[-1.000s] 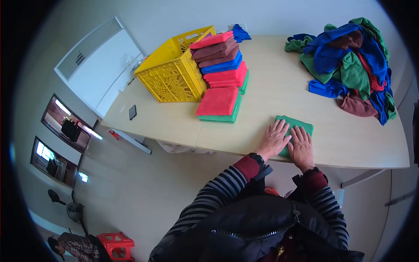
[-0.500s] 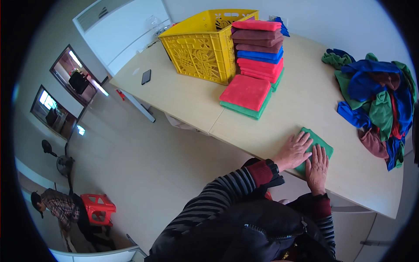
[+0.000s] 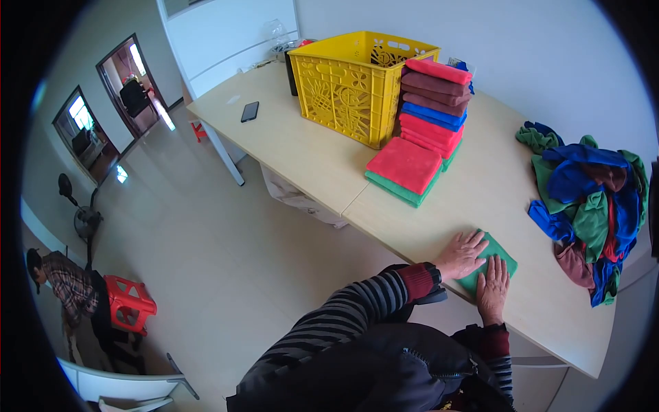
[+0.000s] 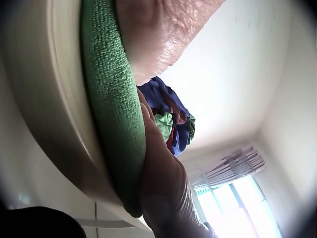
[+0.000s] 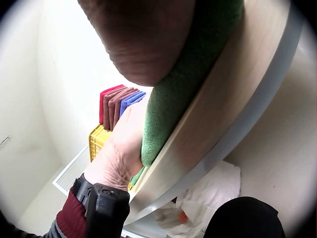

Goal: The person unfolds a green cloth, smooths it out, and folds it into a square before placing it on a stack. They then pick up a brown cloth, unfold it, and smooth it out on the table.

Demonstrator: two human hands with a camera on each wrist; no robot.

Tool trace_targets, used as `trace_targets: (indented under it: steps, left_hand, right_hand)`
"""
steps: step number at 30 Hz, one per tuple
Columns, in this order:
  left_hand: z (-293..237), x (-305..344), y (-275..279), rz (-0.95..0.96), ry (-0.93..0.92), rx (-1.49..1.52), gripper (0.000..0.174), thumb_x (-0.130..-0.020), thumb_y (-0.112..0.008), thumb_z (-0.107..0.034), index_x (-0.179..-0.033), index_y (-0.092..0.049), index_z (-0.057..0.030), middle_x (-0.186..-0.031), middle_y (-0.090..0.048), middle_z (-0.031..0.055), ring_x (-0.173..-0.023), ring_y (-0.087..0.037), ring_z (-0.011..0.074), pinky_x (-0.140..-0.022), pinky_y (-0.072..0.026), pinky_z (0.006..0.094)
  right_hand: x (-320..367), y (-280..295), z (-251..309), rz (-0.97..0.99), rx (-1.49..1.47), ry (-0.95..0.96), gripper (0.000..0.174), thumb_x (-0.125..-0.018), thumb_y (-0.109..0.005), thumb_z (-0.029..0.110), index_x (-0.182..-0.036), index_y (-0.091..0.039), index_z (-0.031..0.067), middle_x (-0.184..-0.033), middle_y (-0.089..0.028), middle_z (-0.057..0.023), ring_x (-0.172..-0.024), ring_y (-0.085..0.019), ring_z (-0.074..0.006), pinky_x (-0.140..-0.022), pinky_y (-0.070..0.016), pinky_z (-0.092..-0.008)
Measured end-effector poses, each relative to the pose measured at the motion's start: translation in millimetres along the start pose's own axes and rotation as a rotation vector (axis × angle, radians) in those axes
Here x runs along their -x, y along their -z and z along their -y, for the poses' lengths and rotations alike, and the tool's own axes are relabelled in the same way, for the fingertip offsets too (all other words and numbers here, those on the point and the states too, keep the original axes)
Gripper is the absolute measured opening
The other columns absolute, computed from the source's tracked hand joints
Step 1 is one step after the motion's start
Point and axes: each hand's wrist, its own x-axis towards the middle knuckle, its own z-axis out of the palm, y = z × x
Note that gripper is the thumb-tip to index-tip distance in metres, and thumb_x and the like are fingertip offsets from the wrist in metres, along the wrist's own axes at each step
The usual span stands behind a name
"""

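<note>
A folded green towel [image 3: 503,253] lies flat at the table's front edge. My left hand [image 3: 461,256] presses on its left side with the fingers spread out straight. Beside it, my right hand [image 3: 493,291] lies palm down on the near right part, fingers straight and pointing away from me. In the left wrist view the towel's thick folded edge [image 4: 111,99] shows along the table rim, under both palms. From the right wrist view, the left hand [image 5: 124,136] sits at the far end of the green fold.
Stacked folded towels [image 3: 403,165] in red, green, blue and brown stand against a yellow crate [image 3: 347,103]. A loose pile of cloths [image 3: 590,199] lies at the right. A phone [image 3: 250,112] is on the table's left part. Another person [image 3: 72,288] bends near a red stool [image 3: 129,303].
The head view has swung left, so the table and crate appear shifted. Both hands stay flat on the green towel, with little change in their placing.
</note>
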Motion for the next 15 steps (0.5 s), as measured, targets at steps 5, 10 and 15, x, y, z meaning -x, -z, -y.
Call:
trace_targets:
  steps: [5, 10, 15]
  left_hand:
    - [8, 1, 3, 0.003, 0.068, 0.012, 0.056, -0.101, -0.048, -0.039, -0.146, -0.045, -0.0055, -0.152, -0.039, 0.0201, -0.141, -0.038, 0.0345, -0.114, -0.0291, 0.0545]
    - [20, 6, 3, -0.092, 0.118, -0.081, 0.047, -0.098, -0.051, -0.036, -0.134, -0.055, -0.0054, -0.143, -0.049, 0.0186, -0.135, -0.044, 0.0334, -0.111, -0.0314, 0.0516]
    - [43, 22, 20, -0.197, 0.069, -0.162, 0.023, -0.084, -0.063, -0.018, -0.103, -0.061, -0.0050, -0.108, -0.058, 0.0149, -0.103, -0.057, 0.0342, -0.084, -0.0446, 0.0493]
  right_hand:
    - [-4, -4, -3, -0.015, 0.027, 0.011, 0.057, -0.101, -0.046, 0.030, -0.150, -0.038, 0.0025, -0.158, -0.035, -0.0160, -0.149, -0.024, -0.0337, -0.122, -0.0166, -0.0475]
    - [0, -6, -5, -0.053, 0.007, 0.018, 0.055, -0.100, -0.046, 0.030, -0.149, -0.040, 0.0029, -0.157, -0.036, -0.0159, -0.148, -0.027, -0.0341, -0.122, -0.0182, -0.0470]
    - [-2, -9, -2, -0.110, 0.001, -0.009, 0.054, -0.099, -0.049, 0.030, -0.147, -0.043, 0.0057, -0.154, -0.041, -0.0157, -0.145, -0.033, -0.0338, -0.120, -0.0223, -0.0472]
